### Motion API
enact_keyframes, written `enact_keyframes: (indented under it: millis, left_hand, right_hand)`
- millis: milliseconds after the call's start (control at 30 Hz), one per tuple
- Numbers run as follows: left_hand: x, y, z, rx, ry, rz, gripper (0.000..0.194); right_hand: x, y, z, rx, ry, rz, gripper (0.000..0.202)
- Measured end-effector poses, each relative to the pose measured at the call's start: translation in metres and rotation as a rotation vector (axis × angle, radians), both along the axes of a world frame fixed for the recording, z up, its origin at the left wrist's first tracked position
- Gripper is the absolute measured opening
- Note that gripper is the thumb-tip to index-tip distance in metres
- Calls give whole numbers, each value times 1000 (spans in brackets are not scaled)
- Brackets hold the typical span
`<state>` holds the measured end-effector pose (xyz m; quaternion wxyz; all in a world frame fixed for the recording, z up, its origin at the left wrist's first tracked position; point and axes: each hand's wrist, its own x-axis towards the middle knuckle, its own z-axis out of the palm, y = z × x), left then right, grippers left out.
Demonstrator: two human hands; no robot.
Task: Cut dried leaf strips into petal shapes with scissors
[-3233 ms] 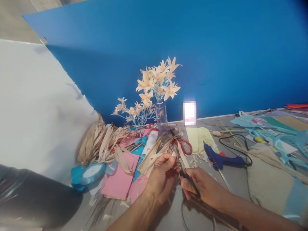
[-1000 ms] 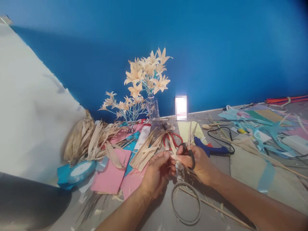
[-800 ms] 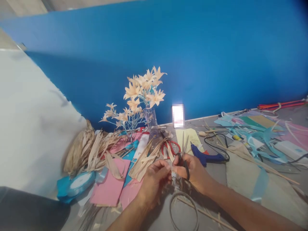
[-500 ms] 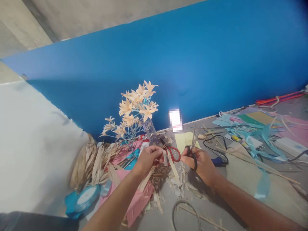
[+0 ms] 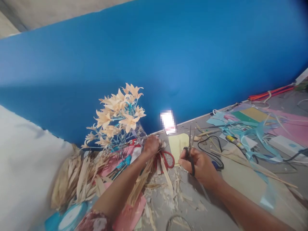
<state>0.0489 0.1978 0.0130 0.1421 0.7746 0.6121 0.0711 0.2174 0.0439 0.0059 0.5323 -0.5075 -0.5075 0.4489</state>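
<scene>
My right hand (image 5: 201, 165) grips a pair of scissors (image 5: 192, 141) by the black handles, blades pointing up and slightly apart. My left hand (image 5: 152, 146) reaches forward, back of the hand up, with its fingers curled down among dried husk strips (image 5: 141, 183). What sits in those fingers is hidden. Just right of it lie red loop handles (image 5: 170, 159), with a pale husk strip (image 5: 166, 175) across them. Left of my left hand stands a bunch of cream husk flowers (image 5: 117, 112) on blue stems. A yellow paper sheet (image 5: 178, 146) lies between the hands.
Dried husks (image 5: 67, 179) pile up at left by a blue ribbon roll (image 5: 72, 218). Pink paper (image 5: 132, 211) lies under my left forearm. At right are a tangled light-blue ribbon (image 5: 261, 136), a black cable (image 5: 208, 144) and a white box (image 5: 287, 147). A blue wall (image 5: 192, 64) rises behind.
My left hand has gone from a raised pinch to reaching forward and down into the husk strips. My right hand still holds the scissors upright. The view has shifted a little to the right.
</scene>
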Motion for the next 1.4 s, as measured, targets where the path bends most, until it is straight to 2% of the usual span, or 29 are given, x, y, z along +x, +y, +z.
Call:
enact_keyframes:
  millis: [133, 200, 300, 367, 467, 567, 633, 733, 833, 967, 1100, 1167, 1267, 1333, 1400]
  left_hand:
    - [-24, -43, 16, 60, -125, -42, 25]
    - [-42, -70, 18, 64, -137, -33, 26]
    - [-61, -108, 8, 81, -91, 50, 25]
    - [-63, -124, -5, 117, -65, 15, 20]
    - [-55, -132, -25, 135, -104, -130, 16]
    - [-46, -127, -38, 133, -178, -139, 13]
    - [-45, -123, -41, 147, -209, -123, 14]
    - [-52, -124, -37, 172, -263, -110, 18]
    - [-64, -137, -24, 220, -363, -91, 21]
    - [-71, -164, -7, 306, -692, -88, 22]
    - [-57, -184, -6, 344, -814, -46, 17]
    - [-48, -191, -8, 318, -874, -6, 14]
    - [-42, -198, -10, 220, -1024, 124, 14]
    - [-41, -202, -11, 7, -1228, 247, 22]
    - [-41, -207, -13, -267, -1432, 316, 29]
  right_hand:
    - [0, 1, -1, 11, -32, -30, 19]
    - [0, 1, -3, 13, -57, -47, 17]
    - [-2, 1, -7, 13, -79, -41, 17]
    - [-4, 0, -9, 23, -78, -18, 18]
    - [-7, -1, -13, 46, -106, 2, 18]
    - [-8, -1, -17, 84, -180, 6, 19]
    - [-8, 1, -19, 97, -224, 11, 19]
    - [-8, 3, -20, 73, -223, 23, 19]
    - [-7, 4, -17, 19, -163, 91, 20]
    - [-9, 2, -13, -129, 32, 293, 33]
    - [-19, -4, -16, -307, 287, 516, 43]
    - [-25, -8, -19, -335, 329, 508, 39]
    - [-30, -12, -20, -282, 328, 399, 29]
    - [-31, -15, -18, -221, 252, 347, 23]
    - [-29, -18, -15, -164, 137, 333, 19]
